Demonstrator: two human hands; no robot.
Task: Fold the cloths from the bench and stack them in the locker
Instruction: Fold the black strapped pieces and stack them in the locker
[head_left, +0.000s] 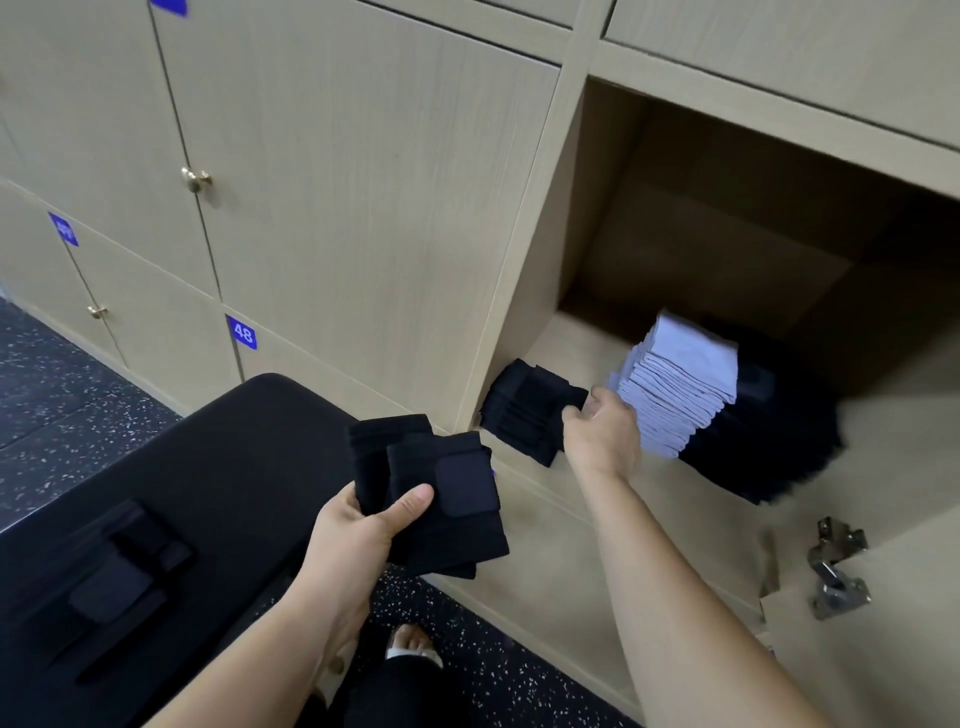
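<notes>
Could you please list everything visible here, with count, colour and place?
folded cloths: several, black, in left grip
black stack: one, black, locker floor, front left
pale stack: one, lilac-grey, right of black stack
dark pile: one, black, behind pale stack
bench: one, black, lower left
loose cloths: count unclear, black, on bench
locker: one open, beige
knobs: two, brass, closed doors, left
hinge: one, metal, lower right
left grip: one, holds folded cloths
right grip: one, grips black stack's edge
</notes>
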